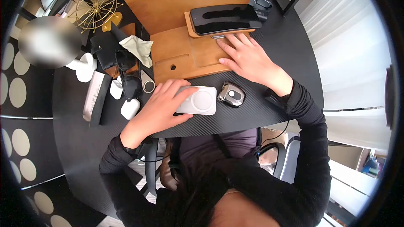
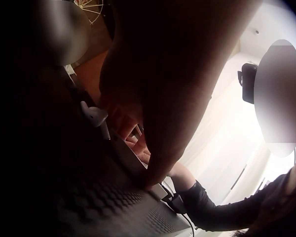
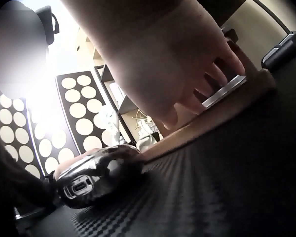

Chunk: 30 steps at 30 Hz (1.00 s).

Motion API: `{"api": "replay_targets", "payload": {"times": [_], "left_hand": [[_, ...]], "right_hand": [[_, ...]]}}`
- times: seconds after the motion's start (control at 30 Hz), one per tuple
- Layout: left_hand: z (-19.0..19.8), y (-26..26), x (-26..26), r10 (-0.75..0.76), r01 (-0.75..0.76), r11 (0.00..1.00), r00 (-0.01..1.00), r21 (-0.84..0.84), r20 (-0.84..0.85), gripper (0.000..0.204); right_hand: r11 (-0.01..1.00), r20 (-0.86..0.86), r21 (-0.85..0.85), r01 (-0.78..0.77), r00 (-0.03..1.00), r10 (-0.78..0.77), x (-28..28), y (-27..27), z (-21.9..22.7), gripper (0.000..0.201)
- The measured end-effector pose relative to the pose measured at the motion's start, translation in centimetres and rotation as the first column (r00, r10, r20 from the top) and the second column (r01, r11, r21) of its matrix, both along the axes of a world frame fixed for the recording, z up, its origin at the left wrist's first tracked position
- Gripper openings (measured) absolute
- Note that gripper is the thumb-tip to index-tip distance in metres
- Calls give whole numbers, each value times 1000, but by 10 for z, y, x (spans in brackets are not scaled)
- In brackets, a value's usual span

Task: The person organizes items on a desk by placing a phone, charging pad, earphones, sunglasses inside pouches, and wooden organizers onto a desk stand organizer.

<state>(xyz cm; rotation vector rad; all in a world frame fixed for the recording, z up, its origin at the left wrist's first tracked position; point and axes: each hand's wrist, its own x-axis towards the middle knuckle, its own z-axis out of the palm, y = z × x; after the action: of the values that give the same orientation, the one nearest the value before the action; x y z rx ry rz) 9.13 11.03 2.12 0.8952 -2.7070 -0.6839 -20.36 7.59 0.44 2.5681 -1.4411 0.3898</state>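
My left hand point(image 1: 158, 105) grips a white power bank point(image 1: 204, 101) with a round ring on its face, lying on the black desk. The thumb sits along its near edge and the other fingers along its far side. My right hand point(image 1: 252, 63) rests on a brown wooden desk stand point(image 1: 172, 46), thumb on its base. Its fingertips reach under the ledge and touch a thin silver-edged flat thing point(image 3: 224, 91), mostly hidden. A black phone point(image 1: 225, 19) lies on the ledge above. Between the hands sits a glossy black-and-silver case point(image 1: 232, 94) with a port in its end point(image 3: 79, 188).
Left of the stand are sunglasses point(image 1: 131, 85), a cream cloth point(image 1: 139, 49), a key fob point(image 1: 147, 82), a white earbud case point(image 1: 130, 109) and a long narrow box point(image 1: 93, 98). A gold wheel ornament point(image 1: 97, 8) and a white-stemmed round mirror point(image 1: 86, 67) stand farther left.
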Motion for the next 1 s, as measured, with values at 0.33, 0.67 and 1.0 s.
{"api": "replay_targets", "payload": {"times": [0.33,0.67,1.0], "left_hand": [[1,-3,0,1,0,1000,1000,24,-30,65],[-1,-28,-36,155,-177,981,964,-86,-216,63],[-23,-54,-67,179,-217,964,956,-150,-234,50]], "right_hand": [[877,100,417,-238,971,216,3,71,34,56],[913,286,166,-372,905,316,-43,2,21,44],[958,463,234,-163,885,37,-51,9,30,23]]}}
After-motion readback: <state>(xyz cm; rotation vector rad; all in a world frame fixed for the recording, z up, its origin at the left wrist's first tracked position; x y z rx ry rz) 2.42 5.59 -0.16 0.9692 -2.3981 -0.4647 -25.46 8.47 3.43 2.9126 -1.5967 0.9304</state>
